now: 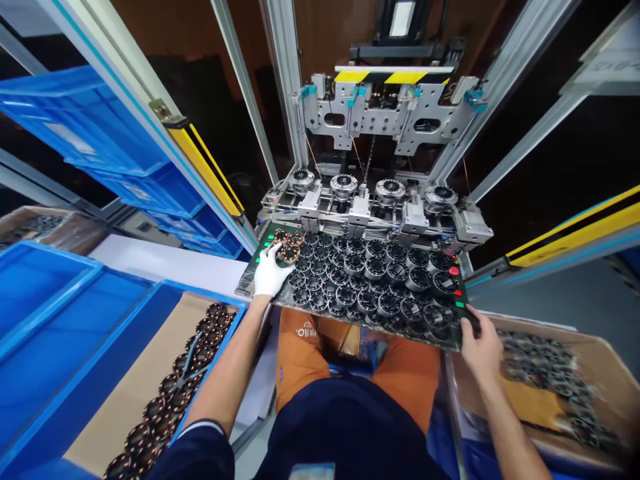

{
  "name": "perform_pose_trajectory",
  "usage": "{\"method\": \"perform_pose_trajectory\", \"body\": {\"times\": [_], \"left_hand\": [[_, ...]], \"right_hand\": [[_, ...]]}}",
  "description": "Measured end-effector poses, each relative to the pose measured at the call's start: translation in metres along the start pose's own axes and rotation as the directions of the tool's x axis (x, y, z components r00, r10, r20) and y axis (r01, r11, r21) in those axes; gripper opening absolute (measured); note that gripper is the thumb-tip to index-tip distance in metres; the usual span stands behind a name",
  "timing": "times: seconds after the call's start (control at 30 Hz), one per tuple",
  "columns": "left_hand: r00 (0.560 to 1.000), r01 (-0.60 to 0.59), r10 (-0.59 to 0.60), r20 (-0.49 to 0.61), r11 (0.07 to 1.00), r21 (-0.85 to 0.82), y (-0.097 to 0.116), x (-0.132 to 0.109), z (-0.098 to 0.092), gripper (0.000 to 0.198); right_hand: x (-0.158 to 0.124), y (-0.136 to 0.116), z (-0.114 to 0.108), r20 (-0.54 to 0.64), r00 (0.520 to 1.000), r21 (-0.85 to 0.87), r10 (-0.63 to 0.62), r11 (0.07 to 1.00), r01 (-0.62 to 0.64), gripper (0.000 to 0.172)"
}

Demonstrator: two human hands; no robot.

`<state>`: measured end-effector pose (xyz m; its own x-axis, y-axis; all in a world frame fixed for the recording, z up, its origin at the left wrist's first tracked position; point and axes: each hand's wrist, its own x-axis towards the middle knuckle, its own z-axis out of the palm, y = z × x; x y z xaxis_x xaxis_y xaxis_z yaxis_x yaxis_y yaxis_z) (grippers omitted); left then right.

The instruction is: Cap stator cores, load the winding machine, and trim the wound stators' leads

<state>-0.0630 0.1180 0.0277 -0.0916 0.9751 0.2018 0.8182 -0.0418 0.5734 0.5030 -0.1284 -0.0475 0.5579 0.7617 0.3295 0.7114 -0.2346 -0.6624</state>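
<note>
My left hand (pixel 271 270), in a white glove, bends its fingers around a copper-wound stator (pixel 289 254) at the left end of the dark worktop (pixel 245 283). More copper-wound stators (pixel 281 237) lie just beyond my fingertips. My right hand (pixel 481 341), bare, is at the worktop's right front corner, its thumb and fingers closed at the edge; part of the grip is hidden. Between my hands stand rows of black-and-silver ring-shaped parts (pixel 367 301), close together.
Behind the worktop is a machine with several round fixtures (pixel 344 187) beneath a metal plate (pixel 373 120). Yellow guard bars (pixel 206 167) flank it. A blue crate (pixel 165 293) holds copper-wound stators at left; a carton (pixel 590 347) of metal rings is at right. Red button (pixel 453 271) sits near the right edge.
</note>
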Motion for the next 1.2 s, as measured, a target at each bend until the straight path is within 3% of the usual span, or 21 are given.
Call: {"method": "perform_pose_trajectory", "body": {"times": [0.13,0.43,0.7,0.8,0.9,1.0,1.1,1.2], "left_hand": [[1.000,0.008,-0.009,-0.024,1.000,-0.017,-0.004,-0.001,0.003,0.085],[0.996,-0.051,0.042,-0.078,0.991,-0.122,-0.026,-0.012,0.006,0.100],[0.982,-0.113,0.099,-0.161,0.991,-0.075,-0.031,-0.019,0.011,0.088],[0.975,-0.144,0.124,-0.182,0.985,-0.100,-0.031,-0.017,0.010,0.086],[0.957,-0.150,0.099,-0.272,0.974,-0.173,-0.029,-0.020,0.004,0.076],[0.909,-0.132,0.000,-0.416,0.948,-0.288,-0.025,-0.046,-0.003,0.064],[0.870,-0.151,-0.058,-0.489,0.913,-0.378,-0.024,-0.104,0.002,0.057],[0.905,-0.216,0.022,-0.425,0.885,-0.413,-0.024,-0.181,0.021,0.056]], "right_hand": [[0.001,-0.004,-0.003,-0.006,0.998,-0.049,-0.068,0.997,0.068,0.073],[-0.005,-0.009,-0.003,-0.025,0.989,-0.137,-0.145,0.981,0.140,0.041],[0.004,-0.012,-0.002,0.032,0.982,-0.126,-0.188,0.974,0.190,0.040],[-0.002,-0.017,-0.011,0.074,0.976,-0.137,-0.205,0.967,0.214,0.045],[-0.029,-0.010,-0.045,0.042,0.983,-0.196,-0.179,0.963,0.184,0.051],[-0.083,0.020,-0.106,-0.075,0.994,-0.306,-0.076,0.951,0.049,0.057],[-0.152,0.066,-0.166,-0.241,0.964,-0.404,0.109,0.892,-0.202,0.059],[-0.214,0.107,-0.194,-0.340,0.894,-0.453,0.292,0.782,-0.428,0.054]]}}
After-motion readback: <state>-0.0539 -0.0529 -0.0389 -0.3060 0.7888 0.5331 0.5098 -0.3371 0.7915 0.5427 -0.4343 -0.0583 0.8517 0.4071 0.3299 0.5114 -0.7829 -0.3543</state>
